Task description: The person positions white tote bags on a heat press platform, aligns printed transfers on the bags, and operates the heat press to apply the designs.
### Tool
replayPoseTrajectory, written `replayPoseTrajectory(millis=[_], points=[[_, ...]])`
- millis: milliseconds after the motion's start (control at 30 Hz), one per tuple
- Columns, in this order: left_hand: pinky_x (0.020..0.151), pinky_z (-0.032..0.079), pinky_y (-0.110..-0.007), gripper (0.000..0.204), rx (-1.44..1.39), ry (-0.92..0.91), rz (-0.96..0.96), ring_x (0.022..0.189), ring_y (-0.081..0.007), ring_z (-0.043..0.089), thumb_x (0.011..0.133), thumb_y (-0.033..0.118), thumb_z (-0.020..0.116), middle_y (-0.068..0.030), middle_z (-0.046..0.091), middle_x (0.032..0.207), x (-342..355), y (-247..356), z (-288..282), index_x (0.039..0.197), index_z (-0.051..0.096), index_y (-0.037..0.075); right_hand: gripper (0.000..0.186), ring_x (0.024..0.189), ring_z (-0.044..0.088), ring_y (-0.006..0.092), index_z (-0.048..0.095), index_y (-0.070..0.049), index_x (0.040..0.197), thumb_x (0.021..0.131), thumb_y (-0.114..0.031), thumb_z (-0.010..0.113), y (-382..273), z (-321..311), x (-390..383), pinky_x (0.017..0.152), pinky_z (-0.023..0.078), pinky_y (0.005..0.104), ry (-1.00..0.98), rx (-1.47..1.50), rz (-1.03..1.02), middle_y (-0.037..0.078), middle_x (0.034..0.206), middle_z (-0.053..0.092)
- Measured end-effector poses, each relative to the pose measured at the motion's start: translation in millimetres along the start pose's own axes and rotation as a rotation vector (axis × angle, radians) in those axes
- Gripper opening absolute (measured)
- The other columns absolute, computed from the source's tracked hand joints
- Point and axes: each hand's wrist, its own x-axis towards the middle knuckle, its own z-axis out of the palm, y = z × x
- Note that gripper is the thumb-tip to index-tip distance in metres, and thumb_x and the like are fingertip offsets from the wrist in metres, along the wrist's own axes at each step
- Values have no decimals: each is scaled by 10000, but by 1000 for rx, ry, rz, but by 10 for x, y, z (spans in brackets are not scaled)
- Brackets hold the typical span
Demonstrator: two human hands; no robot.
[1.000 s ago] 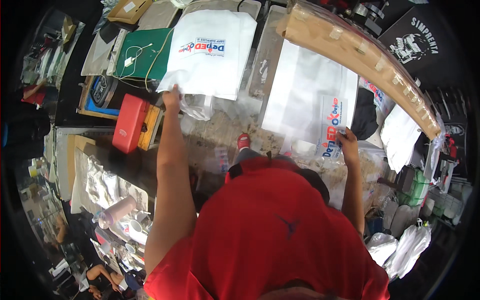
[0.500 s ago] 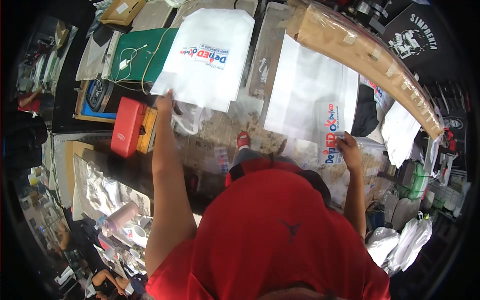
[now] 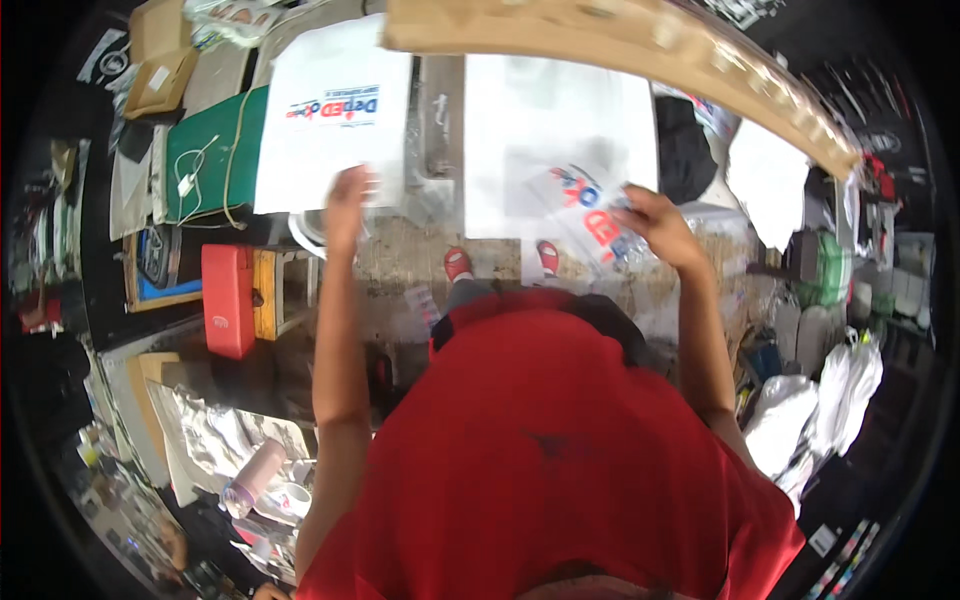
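My right hand [image 3: 655, 225] pinches the right edge of a printed transfer sheet [image 3: 578, 212], a clear film with blue and red lettering. The sheet is tilted and blurred over the lower part of a plain white bag [image 3: 490, 140]. My left hand [image 3: 348, 205] is smeared by motion at the lower edge of another white bag [image 3: 300, 165], which bears a blue and red print. A white loop handle [image 3: 303, 235] shows below that bag. Whether the left fingers hold anything cannot be made out.
A long taped cardboard box [image 3: 560, 38] crosses the far side, over the bags' top edges. To the left are a green board [image 3: 215, 150] with a white charger cable, and a red case [image 3: 228, 300]. Black cloth [image 3: 685, 150] and white bags [image 3: 768, 185] lie at right.
My right hand has moved left with the transfer sheet, now tilted over the plain bag. The left hand has shifted from the printed bag's lower left corner toward its lower right. The view has turned.
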Motion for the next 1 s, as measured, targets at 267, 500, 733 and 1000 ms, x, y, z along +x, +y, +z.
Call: replayPoseTrajectory(millis=[267, 500, 733, 1000], points=[[824, 532, -285, 249, -520, -564, -276, 917, -149, 663, 887, 36, 676, -105, 703, 1054, -839, 1177, 1422, 1120, 652, -50, 227, 836, 580, 82, 608, 21, 1091, 892, -70, 668, -296, -309, 121, 749, 483, 264, -335, 281, -97, 64, 922, 696], [857, 519, -299, 150, -189, -341, 254, 952, -194, 667, 825, -60, 685, -130, 714, 1013, -1057, 1688, 1199, 971, 707, -37, 200, 923, 639, 152, 706, 23, 957, 772, 99, 712, 120, -673, -232, 844, 500, 295, 65, 475, -145, 98, 993, 700], [1122, 340, -517, 209, -149, -247, 762, 1316, -342, 469, 627, -124, 732, -174, 496, 1410, -1127, 1577, 1298, 720, 751, 62, 227, 1046, 542, 201, 783, -78, 839, 655, 52, 755, 68, -687, -495, 877, 445, 308, 592, 170, -795, 95, 1188, 638], [1046, 393, -461, 193, -165, -121, 876, 1185, -273, 504, 605, -117, 745, -117, 528, 1255, -1269, 1621, 1372, 680, 716, 58, 200, 1117, 533, 246, 777, -62, 812, 652, 57, 778, 166, -670, -606, 900, 451, 354, 674, 217, -812, 116, 1153, 645]])
